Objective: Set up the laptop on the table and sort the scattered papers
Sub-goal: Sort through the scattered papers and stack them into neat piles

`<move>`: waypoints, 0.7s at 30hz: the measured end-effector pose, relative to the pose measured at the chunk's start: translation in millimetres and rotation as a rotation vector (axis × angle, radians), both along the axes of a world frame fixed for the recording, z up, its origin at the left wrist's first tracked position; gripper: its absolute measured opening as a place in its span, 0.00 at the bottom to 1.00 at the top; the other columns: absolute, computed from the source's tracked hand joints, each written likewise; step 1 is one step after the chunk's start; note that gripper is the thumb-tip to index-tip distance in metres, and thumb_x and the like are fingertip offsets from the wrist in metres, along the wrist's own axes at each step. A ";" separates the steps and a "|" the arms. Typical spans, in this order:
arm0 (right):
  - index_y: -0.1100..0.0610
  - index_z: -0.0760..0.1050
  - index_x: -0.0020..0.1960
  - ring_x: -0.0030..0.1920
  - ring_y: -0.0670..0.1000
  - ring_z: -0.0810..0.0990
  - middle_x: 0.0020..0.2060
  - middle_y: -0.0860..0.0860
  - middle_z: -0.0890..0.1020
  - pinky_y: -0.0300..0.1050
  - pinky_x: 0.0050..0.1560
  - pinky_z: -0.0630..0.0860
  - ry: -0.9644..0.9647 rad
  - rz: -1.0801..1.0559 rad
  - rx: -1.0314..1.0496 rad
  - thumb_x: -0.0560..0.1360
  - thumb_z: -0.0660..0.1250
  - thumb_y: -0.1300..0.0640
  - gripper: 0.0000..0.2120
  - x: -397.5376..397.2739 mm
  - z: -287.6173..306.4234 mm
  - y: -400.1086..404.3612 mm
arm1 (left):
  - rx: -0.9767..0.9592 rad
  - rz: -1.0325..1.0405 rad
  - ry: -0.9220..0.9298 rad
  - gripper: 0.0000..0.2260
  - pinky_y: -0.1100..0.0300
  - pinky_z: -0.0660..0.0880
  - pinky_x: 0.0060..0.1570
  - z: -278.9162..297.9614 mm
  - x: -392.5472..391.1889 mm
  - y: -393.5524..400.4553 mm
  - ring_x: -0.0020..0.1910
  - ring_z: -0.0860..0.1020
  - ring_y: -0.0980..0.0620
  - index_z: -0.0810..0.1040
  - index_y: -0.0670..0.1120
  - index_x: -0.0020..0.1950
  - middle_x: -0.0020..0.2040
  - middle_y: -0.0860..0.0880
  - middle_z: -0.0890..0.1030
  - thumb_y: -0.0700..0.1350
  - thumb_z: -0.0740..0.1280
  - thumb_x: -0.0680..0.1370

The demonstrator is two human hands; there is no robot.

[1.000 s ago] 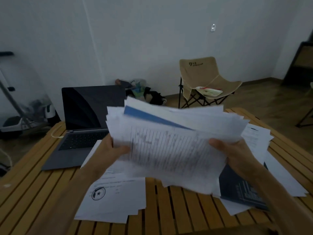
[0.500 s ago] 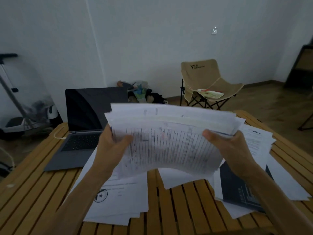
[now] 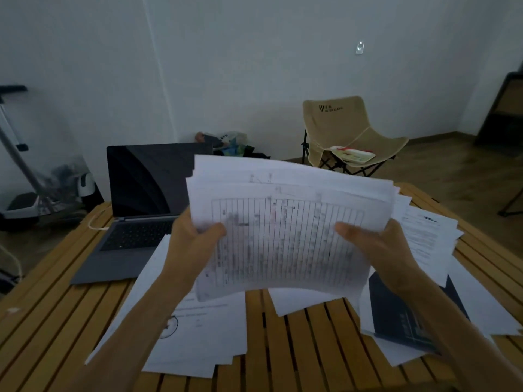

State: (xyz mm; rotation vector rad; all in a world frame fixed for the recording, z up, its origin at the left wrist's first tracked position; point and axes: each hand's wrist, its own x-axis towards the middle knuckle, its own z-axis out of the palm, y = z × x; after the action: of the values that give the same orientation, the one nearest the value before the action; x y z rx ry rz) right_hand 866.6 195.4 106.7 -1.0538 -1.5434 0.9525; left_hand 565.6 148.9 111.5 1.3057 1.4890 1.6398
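Papers (image 3: 288, 230) sit lifted between left hand (image 3: 195, 241) and right hand (image 3: 379, 250), both pinching the stack's side edges.

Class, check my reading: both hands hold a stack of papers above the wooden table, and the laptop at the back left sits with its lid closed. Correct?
Not quite. The laptop has its lid open, its dark screen upright behind the keyboard, as the head view shows. The rest holds: the left hand and right hand hold the stack of papers above the wooden table.
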 end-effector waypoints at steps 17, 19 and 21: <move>0.53 0.79 0.58 0.52 0.50 0.85 0.51 0.50 0.86 0.49 0.49 0.82 -0.036 0.203 -0.133 0.66 0.77 0.51 0.21 14.9 -28.6 -4.8 | -0.017 0.346 -0.121 0.08 0.64 0.68 0.34 2.6 23.3 -0.7 0.43 0.75 0.54 0.76 0.46 0.54 0.45 0.51 0.77 0.48 0.66 0.78; 0.53 0.79 0.58 0.53 0.51 0.84 0.51 0.50 0.85 0.52 0.52 0.82 -0.100 0.252 -0.232 0.65 0.78 0.51 0.23 16.6 -41.1 -3.1 | -0.012 0.297 -0.130 0.09 0.64 0.69 0.34 1.7 21.2 -1.2 0.44 0.75 0.53 0.76 0.46 0.55 0.46 0.50 0.77 0.49 0.66 0.79; 0.53 0.79 0.56 0.53 0.50 0.84 0.49 0.49 0.85 0.51 0.50 0.83 -0.131 0.201 -0.210 0.67 0.78 0.53 0.19 11.9 -45.7 -4.4 | 0.006 0.185 -0.094 0.12 0.65 0.73 0.32 7.4 19.3 -6.8 0.43 0.78 0.53 0.74 0.47 0.57 0.47 0.49 0.78 0.53 0.67 0.78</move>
State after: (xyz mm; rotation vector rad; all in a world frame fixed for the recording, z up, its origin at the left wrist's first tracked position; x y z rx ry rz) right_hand 878.6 191.0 61.0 -1.1409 -1.7087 1.2258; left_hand 584.9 142.2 119.0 1.1047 1.5880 1.7971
